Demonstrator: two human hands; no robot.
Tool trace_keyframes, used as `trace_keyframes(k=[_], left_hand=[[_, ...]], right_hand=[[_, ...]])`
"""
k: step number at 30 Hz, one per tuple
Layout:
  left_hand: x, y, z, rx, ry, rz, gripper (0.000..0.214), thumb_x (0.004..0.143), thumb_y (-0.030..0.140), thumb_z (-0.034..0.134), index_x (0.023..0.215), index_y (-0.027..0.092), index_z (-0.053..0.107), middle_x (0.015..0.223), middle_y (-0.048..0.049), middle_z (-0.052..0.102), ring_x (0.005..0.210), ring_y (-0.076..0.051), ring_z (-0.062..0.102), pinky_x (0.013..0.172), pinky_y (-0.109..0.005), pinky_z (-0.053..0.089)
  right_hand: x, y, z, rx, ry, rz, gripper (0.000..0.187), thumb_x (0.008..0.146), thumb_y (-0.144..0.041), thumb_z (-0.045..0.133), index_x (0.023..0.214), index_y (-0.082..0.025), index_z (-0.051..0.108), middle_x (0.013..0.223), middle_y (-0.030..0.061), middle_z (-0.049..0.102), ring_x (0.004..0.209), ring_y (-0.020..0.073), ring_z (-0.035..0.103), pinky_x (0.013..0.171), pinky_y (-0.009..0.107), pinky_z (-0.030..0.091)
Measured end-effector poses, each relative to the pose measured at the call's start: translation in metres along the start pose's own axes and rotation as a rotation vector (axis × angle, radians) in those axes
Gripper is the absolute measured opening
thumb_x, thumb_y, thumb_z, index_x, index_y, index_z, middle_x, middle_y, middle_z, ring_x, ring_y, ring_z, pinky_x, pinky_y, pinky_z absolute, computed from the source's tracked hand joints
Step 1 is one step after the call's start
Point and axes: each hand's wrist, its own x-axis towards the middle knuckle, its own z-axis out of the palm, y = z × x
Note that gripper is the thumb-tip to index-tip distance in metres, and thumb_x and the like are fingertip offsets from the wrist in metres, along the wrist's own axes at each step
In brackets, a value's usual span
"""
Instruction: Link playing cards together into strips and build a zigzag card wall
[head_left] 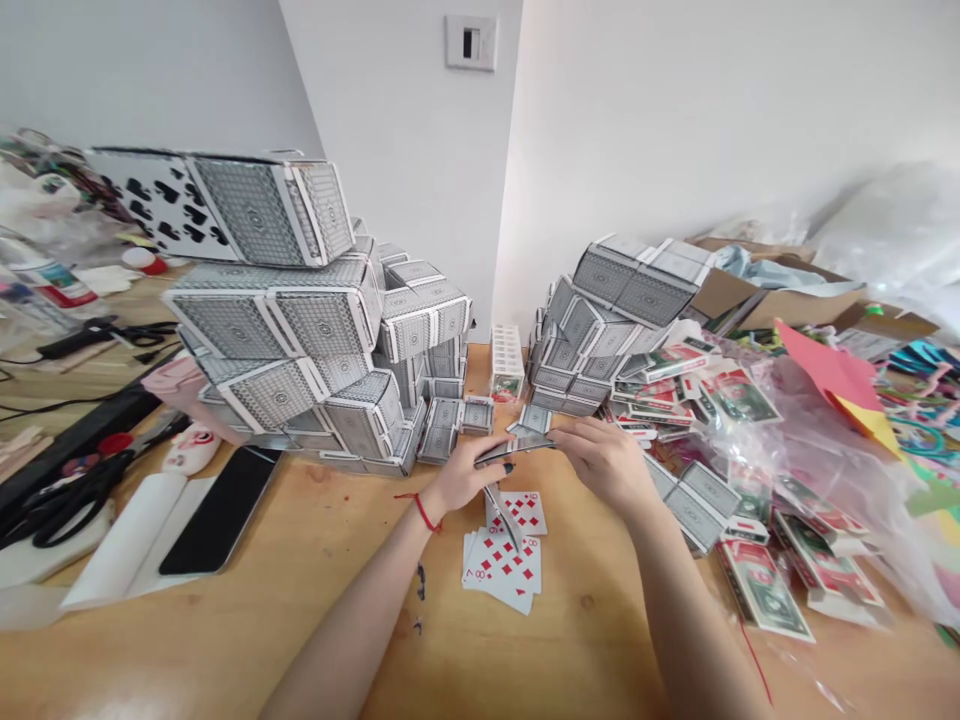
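My left hand (466,477), with a red string round the wrist, pinches one end of a small stack of playing cards (517,446) held flat above the wooden table (315,560). My right hand (604,462) grips the other end of the same stack. One card (504,517) hangs tilted below my left fingers. Under my hands lie face-up red cards (504,566), an eight of diamonds on top.
Tall piles of card boxes (300,330) stand left, and more card boxes (609,310) right. Loose card packs and coloured paper (810,430) cover the right side. A black phone (221,508), scissors (67,495) and white sheets lie at the left.
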Motion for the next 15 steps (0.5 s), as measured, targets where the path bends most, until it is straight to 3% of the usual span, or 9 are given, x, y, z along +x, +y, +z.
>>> trace_keyframes(k=[2,5,9,15], left_hand=[[-0.002,0.016,-0.006,0.218,0.064,0.113,0.038,0.074,0.025,0.054,0.112,0.017,0.055,0.112,-0.0086,0.057,0.103,-0.023,0.051,0.09,-0.034,0.037],[-0.009,0.037,-0.015,0.422,0.058,0.203,0.044,0.076,0.032,0.054,0.117,0.02,0.049,0.116,-0.0082,0.052,0.107,-0.022,0.048,0.093,-0.034,0.035],[-0.019,0.054,-0.021,0.554,0.03,0.268,0.053,0.074,0.042,0.055,0.121,0.02,0.044,0.115,-0.0082,0.049,0.105,-0.022,0.047,0.091,-0.033,0.036],[-0.026,0.064,-0.025,0.644,-0.03,0.317,0.058,0.074,0.045,0.054,0.124,0.021,0.04,0.111,-0.0089,0.047,0.099,-0.023,0.048,0.086,-0.035,0.039]], right_hand=[[0.0,-0.004,-0.011,0.025,-0.01,-0.008,0.026,0.085,-0.022,0.043,0.101,-0.023,0.064,0.103,0.0072,0.064,0.096,0.0216,0.057,0.081,0.036,0.046],[0.0,-0.011,-0.022,0.079,-0.088,0.013,0.032,0.085,-0.029,0.044,0.114,-0.023,0.056,0.116,0.0078,0.058,0.105,0.0223,0.053,0.089,0.038,0.043],[0.0,-0.019,-0.03,0.159,-0.122,0.056,0.043,0.082,-0.036,0.049,0.122,-0.021,0.049,0.117,0.0096,0.056,0.108,0.0238,0.051,0.091,0.039,0.042],[0.001,-0.024,-0.039,0.274,-0.152,0.077,0.049,0.076,-0.04,0.057,0.12,-0.022,0.049,0.117,0.0108,0.054,0.106,0.0251,0.051,0.089,0.038,0.042]])
